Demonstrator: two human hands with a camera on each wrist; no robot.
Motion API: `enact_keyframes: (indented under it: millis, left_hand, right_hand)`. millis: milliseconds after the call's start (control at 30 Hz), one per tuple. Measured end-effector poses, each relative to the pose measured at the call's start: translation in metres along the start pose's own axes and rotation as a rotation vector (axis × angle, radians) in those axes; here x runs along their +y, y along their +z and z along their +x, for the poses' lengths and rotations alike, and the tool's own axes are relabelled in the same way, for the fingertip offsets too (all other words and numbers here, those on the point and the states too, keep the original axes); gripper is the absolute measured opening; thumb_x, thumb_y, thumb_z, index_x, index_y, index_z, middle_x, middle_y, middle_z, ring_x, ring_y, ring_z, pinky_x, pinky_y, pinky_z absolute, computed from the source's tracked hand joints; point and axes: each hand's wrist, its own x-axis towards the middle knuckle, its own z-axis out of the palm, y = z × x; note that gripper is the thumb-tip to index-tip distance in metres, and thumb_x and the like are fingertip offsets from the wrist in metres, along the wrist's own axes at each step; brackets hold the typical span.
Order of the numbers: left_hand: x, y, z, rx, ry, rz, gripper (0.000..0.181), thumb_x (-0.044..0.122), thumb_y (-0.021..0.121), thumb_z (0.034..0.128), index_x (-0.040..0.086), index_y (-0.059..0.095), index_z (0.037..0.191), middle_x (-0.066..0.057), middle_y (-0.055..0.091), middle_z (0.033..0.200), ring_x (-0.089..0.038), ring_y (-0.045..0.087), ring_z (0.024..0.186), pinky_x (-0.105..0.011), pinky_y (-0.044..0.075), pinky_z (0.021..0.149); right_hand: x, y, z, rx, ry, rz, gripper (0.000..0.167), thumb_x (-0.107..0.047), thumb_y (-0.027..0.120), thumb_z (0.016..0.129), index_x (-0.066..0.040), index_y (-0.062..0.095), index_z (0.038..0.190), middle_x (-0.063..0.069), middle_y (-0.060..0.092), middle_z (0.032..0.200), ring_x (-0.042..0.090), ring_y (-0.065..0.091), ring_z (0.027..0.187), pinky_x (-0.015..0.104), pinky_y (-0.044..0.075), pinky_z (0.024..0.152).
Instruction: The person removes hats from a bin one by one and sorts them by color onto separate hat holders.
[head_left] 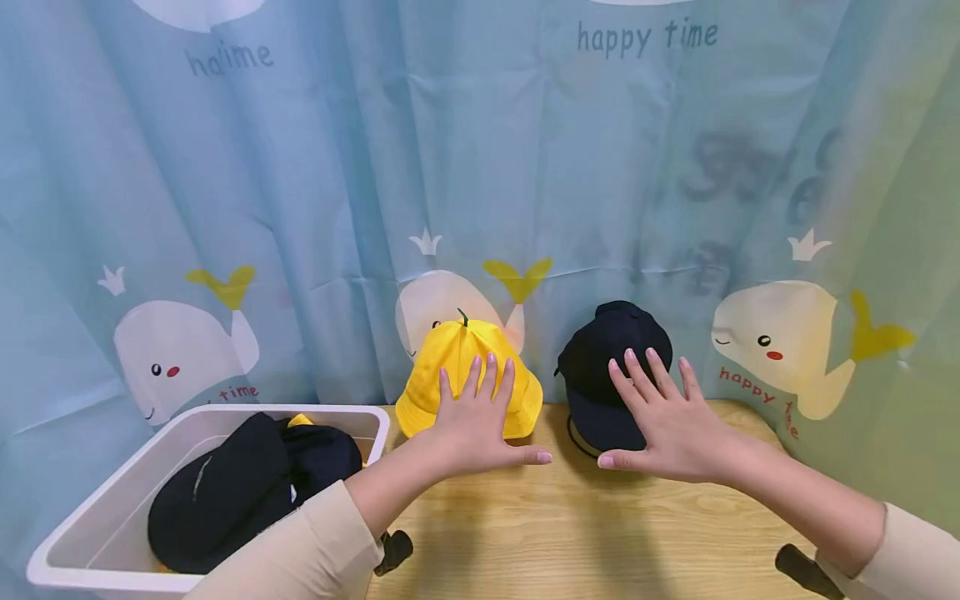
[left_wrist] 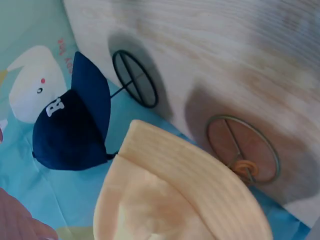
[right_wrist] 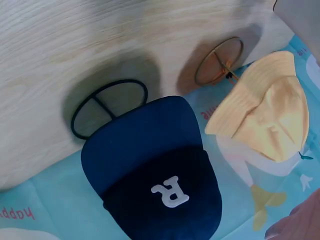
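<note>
A yellow bucket hat (head_left: 468,354) with a green stem sits on a round-based wire stand (left_wrist: 243,150) at the back of the table. To its right a dark navy cap (right_wrist: 155,165) with a white letter R hangs on a black wire stand (right_wrist: 109,107). My left hand (head_left: 478,425) is held up before the yellow hat, fingers spread and straight, holding nothing. Before the navy cap my right hand (head_left: 671,429) is raised the same way, its palm facing away and its thumb pointing left. Neither hand visibly grips a hat.
At the left stands a white bin (head_left: 82,533) with dark caps (head_left: 225,492) and bits of yellow in it. Behind the wooden table (head_left: 540,533) hangs a blue curtain (head_left: 480,167) printed with whales, close behind both hats.
</note>
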Motion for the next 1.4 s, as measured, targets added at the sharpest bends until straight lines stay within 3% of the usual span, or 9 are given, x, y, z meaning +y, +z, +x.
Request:
enact_keyframes:
  millis: [433, 567, 833, 1167, 1400]
  left_hand:
    - [0.002, -0.021, 0.003, -0.024, 0.031, 0.011, 0.115, 0.081, 0.048, 0.0726, 0.012, 0.004, 0.153, -0.011, 0.005, 0.159, -0.031, -0.001, 0.146, -0.065, -0.005, 0.109]
    - [-0.002, -0.032, 0.001, -0.031, 0.016, 0.057, 0.114, 0.082, 0.046, 0.0726, 0.014, 0.002, 0.153, -0.010, 0.001, 0.159, -0.030, -0.002, 0.146, -0.064, -0.005, 0.110]
    - [-0.010, -0.054, -0.006, 0.020, 0.015, 0.157, 0.115, 0.084, 0.043, 0.0721, 0.013, 0.002, 0.153, -0.014, 0.004, 0.159, -0.033, 0.001, 0.146, -0.068, -0.003, 0.107]
    - [-0.040, -0.072, -0.027, -0.016, 0.003, 0.077, 0.114, 0.079, 0.046, 0.0758, 0.009, 0.000, 0.152, -0.016, -0.004, 0.158, -0.034, -0.005, 0.145, -0.068, -0.008, 0.107]
    - [-0.068, -0.078, -0.043, -0.031, 0.013, 0.084, 0.111, 0.075, 0.050, 0.0778, 0.005, 0.005, 0.152, -0.018, 0.001, 0.158, -0.037, -0.001, 0.145, -0.069, -0.008, 0.106]
  right_hand:
    - [0.002, -0.024, 0.007, -0.065, 0.058, 0.018, 0.108, -0.073, 0.050, 0.079, -0.007, 0.007, 0.152, 0.023, 0.007, 0.156, 0.046, -0.001, 0.142, 0.069, -0.006, 0.105]
    - [0.000, -0.030, 0.007, -0.076, 0.055, 0.023, 0.108, -0.073, 0.049, 0.080, -0.008, 0.004, 0.152, 0.022, 0.004, 0.157, 0.045, -0.003, 0.142, 0.069, -0.007, 0.105]
    - [-0.011, -0.038, 0.010, -0.060, 0.039, 0.018, 0.107, -0.073, 0.049, 0.080, -0.009, 0.006, 0.153, 0.020, 0.004, 0.157, 0.043, -0.004, 0.143, 0.068, -0.006, 0.106]
    - [-0.035, -0.036, 0.023, -0.009, -0.019, -0.036, 0.107, -0.077, 0.046, 0.078, -0.008, 0.011, 0.152, 0.019, 0.008, 0.157, 0.043, 0.001, 0.143, 0.067, -0.003, 0.107]
    - [-0.052, -0.028, 0.034, 0.011, -0.053, -0.059, 0.107, -0.077, 0.047, 0.077, -0.009, 0.013, 0.152, 0.017, 0.009, 0.157, 0.041, 0.002, 0.144, 0.065, -0.003, 0.109]
